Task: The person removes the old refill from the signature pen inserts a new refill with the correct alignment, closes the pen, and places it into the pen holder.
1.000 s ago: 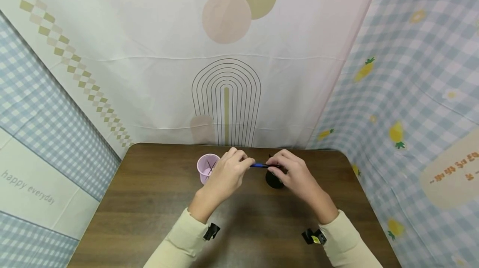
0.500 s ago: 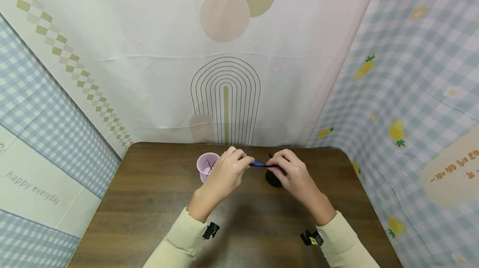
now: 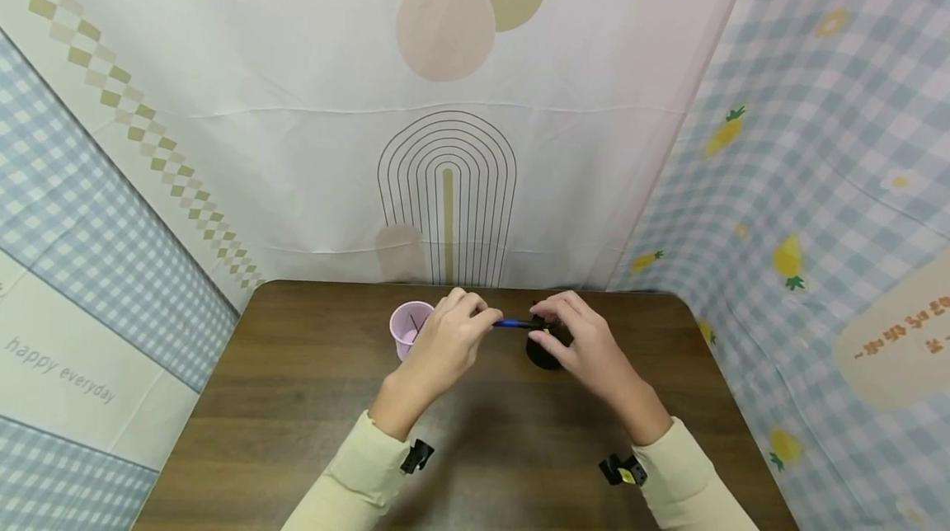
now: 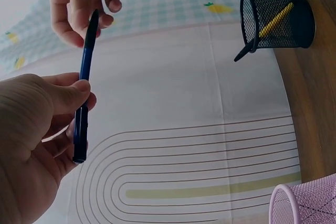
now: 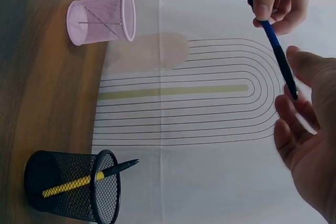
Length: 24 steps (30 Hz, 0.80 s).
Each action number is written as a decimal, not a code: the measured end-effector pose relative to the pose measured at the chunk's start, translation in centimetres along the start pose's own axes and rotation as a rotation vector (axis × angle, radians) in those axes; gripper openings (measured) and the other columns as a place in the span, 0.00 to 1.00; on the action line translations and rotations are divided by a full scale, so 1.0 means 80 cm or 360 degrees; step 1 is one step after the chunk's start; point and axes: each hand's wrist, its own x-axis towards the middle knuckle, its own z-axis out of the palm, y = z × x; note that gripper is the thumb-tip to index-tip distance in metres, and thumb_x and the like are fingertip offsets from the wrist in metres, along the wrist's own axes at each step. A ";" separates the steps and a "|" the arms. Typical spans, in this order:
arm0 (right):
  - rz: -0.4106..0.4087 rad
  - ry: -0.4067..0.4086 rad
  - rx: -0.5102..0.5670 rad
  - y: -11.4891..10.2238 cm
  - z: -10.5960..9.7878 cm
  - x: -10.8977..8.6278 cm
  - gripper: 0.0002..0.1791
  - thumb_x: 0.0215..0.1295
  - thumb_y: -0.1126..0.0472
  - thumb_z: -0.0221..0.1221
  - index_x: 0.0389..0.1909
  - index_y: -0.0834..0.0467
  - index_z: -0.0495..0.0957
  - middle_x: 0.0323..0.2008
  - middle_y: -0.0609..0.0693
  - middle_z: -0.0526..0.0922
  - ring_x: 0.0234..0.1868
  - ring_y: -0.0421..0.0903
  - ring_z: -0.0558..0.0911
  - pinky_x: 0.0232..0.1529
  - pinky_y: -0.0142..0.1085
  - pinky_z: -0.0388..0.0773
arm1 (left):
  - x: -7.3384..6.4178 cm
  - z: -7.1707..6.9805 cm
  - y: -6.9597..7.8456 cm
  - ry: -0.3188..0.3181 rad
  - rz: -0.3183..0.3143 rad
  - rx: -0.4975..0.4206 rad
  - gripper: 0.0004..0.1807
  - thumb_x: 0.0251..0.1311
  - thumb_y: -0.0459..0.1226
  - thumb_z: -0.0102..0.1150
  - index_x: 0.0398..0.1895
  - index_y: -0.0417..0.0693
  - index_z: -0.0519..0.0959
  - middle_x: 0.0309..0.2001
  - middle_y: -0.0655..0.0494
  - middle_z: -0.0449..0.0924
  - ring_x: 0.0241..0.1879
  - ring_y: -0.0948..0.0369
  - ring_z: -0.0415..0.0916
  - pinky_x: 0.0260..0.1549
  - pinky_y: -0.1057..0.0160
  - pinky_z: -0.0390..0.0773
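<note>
My left hand (image 3: 445,341) pinches a blue pen (image 4: 81,124) between thumb and fingers, holding it up above the table. The pen's dark tip points toward my right hand (image 3: 590,345). In the right wrist view, the right thumb and fingers stand apart around the tip end, and the left hand (image 5: 281,1) grips near the other end. Behind the right hand stands a black mesh pen holder (image 5: 63,182) with a yellow-and-black pen (image 5: 73,184) in it. A pink mesh pen holder (image 3: 404,329), partly hidden by the left hand in the head view, stands upright at the left.
The brown wooden table (image 3: 312,399) has its back edge against a printed cloth (image 3: 319,185). Checked cloth (image 3: 816,185) hangs along the right side, and similar cloth (image 3: 89,185) along the left.
The right thumb and fingers have spread apart and come off the pen's tip end, which they pinched before. The left hand keeps its grip with hardly any movement.
</note>
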 end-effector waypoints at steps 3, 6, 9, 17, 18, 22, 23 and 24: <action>0.0090 -0.0077 0.0007 0.000 -0.002 0.001 0.17 0.62 0.63 0.71 0.52 0.55 0.82 0.45 0.48 0.82 0.43 0.42 0.82 0.41 0.36 0.82 | 0.000 -0.001 0.000 -0.0002 0.0004 0.0008 0.11 0.63 0.27 0.64 0.44 0.49 0.86 0.37 0.57 0.81 0.39 0.58 0.74 0.37 0.61 0.75; 0.0145 -0.0130 0.0007 0.001 -0.003 0.002 0.14 0.65 0.62 0.69 0.50 0.54 0.83 0.44 0.46 0.84 0.41 0.41 0.81 0.40 0.35 0.81 | 0.000 -0.001 0.001 0.0006 0.0011 0.0014 0.12 0.62 0.25 0.64 0.44 0.49 0.86 0.37 0.57 0.80 0.39 0.58 0.73 0.36 0.62 0.75; 0.0193 -0.0158 -0.0004 0.001 -0.003 0.001 0.10 0.67 0.60 0.68 0.48 0.52 0.84 0.43 0.43 0.85 0.39 0.38 0.80 0.39 0.34 0.80 | 0.000 -0.001 0.001 0.0012 0.0015 0.0019 0.13 0.61 0.25 0.64 0.44 0.49 0.86 0.37 0.57 0.80 0.39 0.58 0.73 0.36 0.62 0.74; 0.0208 -0.0121 0.0007 -0.001 -0.002 0.001 0.07 0.67 0.61 0.67 0.44 0.50 0.85 0.39 0.40 0.84 0.35 0.36 0.76 0.34 0.33 0.77 | 0.000 0.000 0.002 0.0014 0.0012 0.0035 0.13 0.61 0.25 0.64 0.44 0.50 0.86 0.37 0.57 0.80 0.38 0.57 0.73 0.35 0.62 0.75; 0.0208 -0.0112 0.0013 -0.002 -0.002 0.001 0.07 0.67 0.61 0.68 0.44 0.50 0.85 0.39 0.40 0.84 0.35 0.37 0.76 0.34 0.32 0.76 | -0.001 0.000 0.002 0.0013 0.0012 0.0035 0.13 0.61 0.25 0.63 0.44 0.49 0.86 0.37 0.57 0.80 0.38 0.57 0.73 0.36 0.62 0.75; 0.0193 -0.0072 0.0033 -0.002 0.000 0.001 0.08 0.65 0.63 0.69 0.43 0.50 0.85 0.38 0.41 0.83 0.35 0.37 0.75 0.32 0.31 0.76 | -0.001 0.000 0.003 0.0012 0.0009 0.0031 0.13 0.62 0.25 0.62 0.44 0.50 0.86 0.37 0.57 0.80 0.38 0.57 0.73 0.36 0.62 0.74; 0.0188 -0.0063 0.0038 -0.002 0.000 0.001 0.09 0.64 0.63 0.70 0.43 0.50 0.85 0.38 0.41 0.83 0.34 0.37 0.75 0.32 0.31 0.75 | -0.001 -0.001 0.003 0.0012 0.0009 0.0029 0.13 0.62 0.25 0.62 0.44 0.50 0.86 0.37 0.57 0.80 0.38 0.57 0.73 0.36 0.62 0.74; 0.0178 -0.0051 0.0041 -0.002 0.001 0.001 0.09 0.63 0.64 0.70 0.43 0.50 0.85 0.38 0.41 0.83 0.34 0.37 0.75 0.32 0.31 0.75 | -0.001 -0.001 0.003 0.0013 0.0010 0.0030 0.13 0.62 0.25 0.62 0.44 0.50 0.86 0.37 0.57 0.81 0.38 0.57 0.73 0.36 0.62 0.74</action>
